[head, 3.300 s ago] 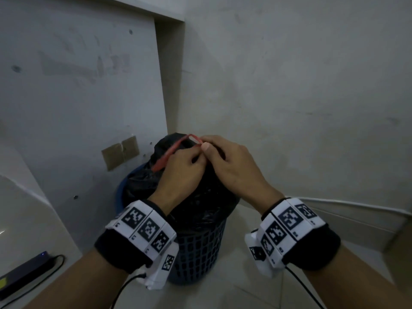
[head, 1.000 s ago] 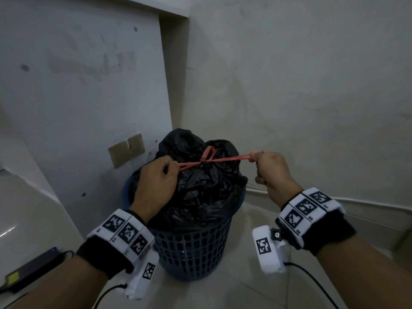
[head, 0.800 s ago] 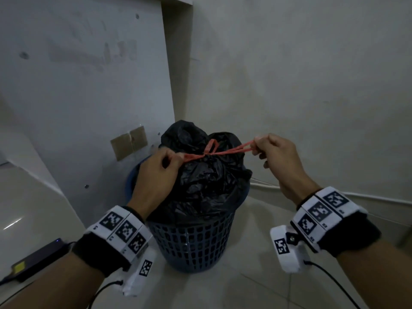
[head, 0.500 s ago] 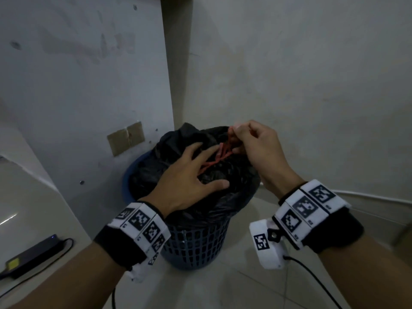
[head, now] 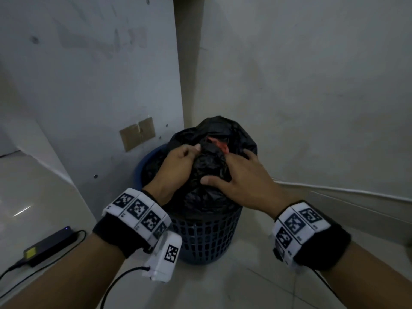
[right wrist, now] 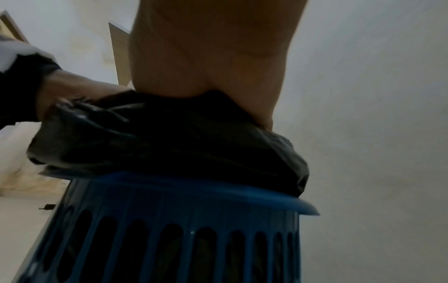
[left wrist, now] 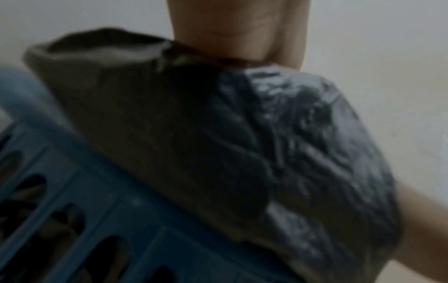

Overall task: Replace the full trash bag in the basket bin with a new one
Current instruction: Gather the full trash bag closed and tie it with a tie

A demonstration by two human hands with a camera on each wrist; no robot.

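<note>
A full black trash bag [head: 211, 130] bulges out of the blue basket bin [head: 207, 233], which stands on the floor in a corner. Its red drawstring [head: 219, 143] is bunched in a knot on top. My left hand [head: 178, 161] grips the bag's gathered plastic just left of the knot, fingers curled. From the right, my right hand [head: 243, 177] wraps over the bag's top, thumb across the front. In the left wrist view the palm [left wrist: 237, 28] lies against the bag [left wrist: 303, 134] above the bin [left wrist: 97, 210]. In the right wrist view the palm [right wrist: 206, 47] sits on the bag [right wrist: 169, 143].
A white panel [head: 89, 85] with brown tape patches [head: 138, 133] stands close on the bin's left. Plain wall rises behind and to the right. A black power adapter [head: 49, 244] and its cable lie on the floor at the left. A white cable [head: 334, 188] runs along the skirting.
Both hands had pulled the red drawstring ends apart, tightening the knot. My right hand has let go of the drawstring and dropped onto the bag. My left hand went from spread flat to gripping the plastic.
</note>
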